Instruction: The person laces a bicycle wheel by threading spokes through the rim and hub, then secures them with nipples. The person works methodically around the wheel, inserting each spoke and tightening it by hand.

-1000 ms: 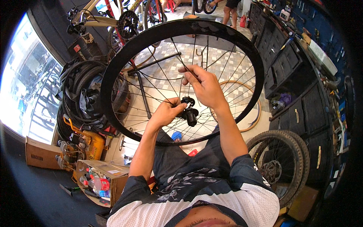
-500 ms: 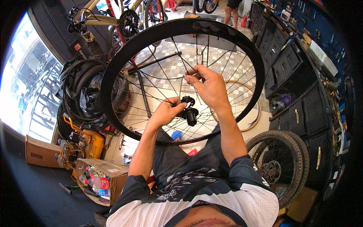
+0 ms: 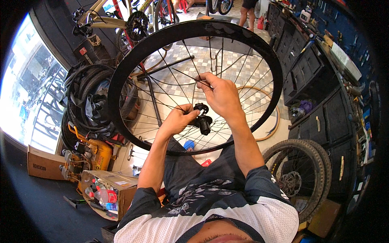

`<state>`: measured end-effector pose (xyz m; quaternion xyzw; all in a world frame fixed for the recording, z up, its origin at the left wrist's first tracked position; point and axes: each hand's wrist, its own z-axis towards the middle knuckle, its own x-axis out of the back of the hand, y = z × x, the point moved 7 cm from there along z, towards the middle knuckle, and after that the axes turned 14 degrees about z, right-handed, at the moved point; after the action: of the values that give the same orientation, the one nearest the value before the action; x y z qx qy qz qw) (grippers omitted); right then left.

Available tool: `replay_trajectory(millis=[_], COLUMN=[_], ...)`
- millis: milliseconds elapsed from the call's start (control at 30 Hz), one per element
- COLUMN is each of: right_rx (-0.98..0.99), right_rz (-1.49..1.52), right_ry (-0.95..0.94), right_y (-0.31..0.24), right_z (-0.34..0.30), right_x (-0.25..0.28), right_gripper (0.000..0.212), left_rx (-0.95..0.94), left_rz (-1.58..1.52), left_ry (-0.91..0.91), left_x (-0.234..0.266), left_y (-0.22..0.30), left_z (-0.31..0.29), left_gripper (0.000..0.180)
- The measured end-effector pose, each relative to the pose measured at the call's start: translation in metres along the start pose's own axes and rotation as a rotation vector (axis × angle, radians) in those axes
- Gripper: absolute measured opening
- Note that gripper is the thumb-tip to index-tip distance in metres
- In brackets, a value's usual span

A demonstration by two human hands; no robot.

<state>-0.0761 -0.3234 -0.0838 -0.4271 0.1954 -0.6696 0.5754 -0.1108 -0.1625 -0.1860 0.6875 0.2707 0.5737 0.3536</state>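
Note:
A black deep-rim bicycle wheel (image 3: 194,27) lies tilted over my lap, laced with thin black spokes. Its black hub (image 3: 205,124) sits low in the middle, with the freehub body toward me. My left hand (image 3: 177,120) is closed at the hub's left side, thumb and fingers pinched against the flange where spokes meet it; the fingertips are partly hidden. Above and right of the hub, my right hand (image 3: 221,95) pinches a thin black spoke (image 3: 187,75) between thumb and fingers.
Tyres (image 3: 91,81) are heaped at left, above a yellow compressor (image 3: 99,154) and a cardboard box (image 3: 121,184) of bottles. Two knobby-tyred wheels (image 3: 298,178) lean at right beside black drawers (image 3: 324,121). A bicycle frame (image 3: 99,20) stands beyond; another person's legs (image 3: 247,17) show far off.
My right hand has shifted slightly down and left, its fingers turning lower over the spokes. The left hand stays at the hub, and the wheel is nearly still.

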Motion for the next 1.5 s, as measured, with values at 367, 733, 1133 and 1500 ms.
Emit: replay_trajectory(millis=[367, 733, 1133, 1500], right_rx=[-0.128, -0.012, -0.04, -0.128], right_rz=[-0.031, 0.101, 0.466, 0.37], right_ry=[0.035, 0.038, -0.108, -0.029], right_y=[-0.003, 0.004, 0.023, 0.02], right_z=[0.001, -0.001, -0.018, -0.02], right_x=[0.006, 0.005, 0.0, 0.009], right_gripper=[0.032, 0.034, 0.025, 0.02], left_rx=[0.006, 0.004, 0.025, -0.011], left_rz=[-0.027, -0.027, -0.022, 0.002], left_ry=[-0.01, 0.016, -0.017, 0.007], left_x=[0.0, 0.001, -0.001, 0.0], left_y=[0.003, 0.0, -0.003, -0.002], left_z=[-0.001, 0.002, 0.004, 0.002], left_gripper=[0.039, 0.036, 0.035, 0.037])
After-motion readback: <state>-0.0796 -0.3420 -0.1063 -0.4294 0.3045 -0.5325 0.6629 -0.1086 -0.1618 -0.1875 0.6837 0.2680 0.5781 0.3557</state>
